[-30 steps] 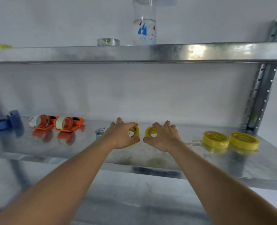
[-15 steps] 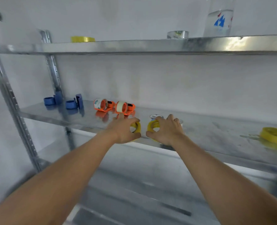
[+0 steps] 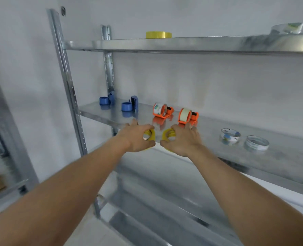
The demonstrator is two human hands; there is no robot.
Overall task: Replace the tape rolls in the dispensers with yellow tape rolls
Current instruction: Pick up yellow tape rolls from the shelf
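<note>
I see a pale grey wall (image 3: 182, 82) behind a metal shelving rack. Its upright posts (image 3: 65, 71) are shiny steel with small holes along them. The upper shelf (image 3: 182, 44) and the middle shelf (image 3: 280, 157) are bare polished metal and reflect the light softly. Lower down I see another shelf (image 3: 156, 201) of the same metal. The floor (image 3: 86, 233) below is light in colour. At the far left stands a second metal rack (image 3: 3, 139), blurred.
</note>
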